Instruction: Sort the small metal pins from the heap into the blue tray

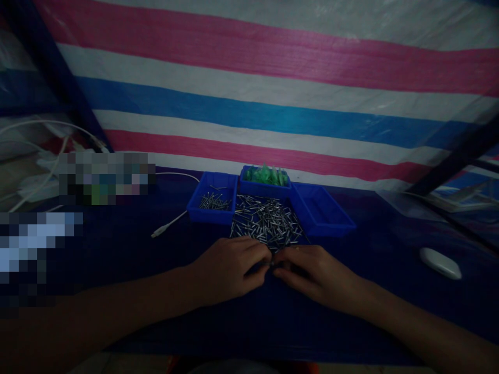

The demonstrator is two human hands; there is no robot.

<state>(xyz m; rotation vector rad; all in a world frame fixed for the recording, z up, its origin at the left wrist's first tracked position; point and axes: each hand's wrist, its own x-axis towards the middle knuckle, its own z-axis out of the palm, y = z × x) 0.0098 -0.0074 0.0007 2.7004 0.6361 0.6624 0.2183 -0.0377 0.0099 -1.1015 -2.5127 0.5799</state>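
Note:
My left hand (237, 265) and my right hand (312, 270) meet just in front of a pile of thin metal pins (268, 221). Thumb and fingers of each hand are pinched together, the fingertips nearly touching. Between them glints a small metal pin (268, 263), mostly covered by the fingers. To the pile's left, a blue bin (212, 215) holds more metal pins with small heads. Behind the pile, another blue bin (249, 186) contains crumpled green plastic pieces (267, 175). A third blue bin (327, 228) stands at the right, with no contents visible inside.
The bins stand on a dark blue table surface (234, 327). A white cable (169, 226) with a plug lies at left, near blurred-out items. A white rounded case (440, 263) sits at right. Striped plastic sheeting (273, 104) hangs behind, between dark frame posts (448, 156).

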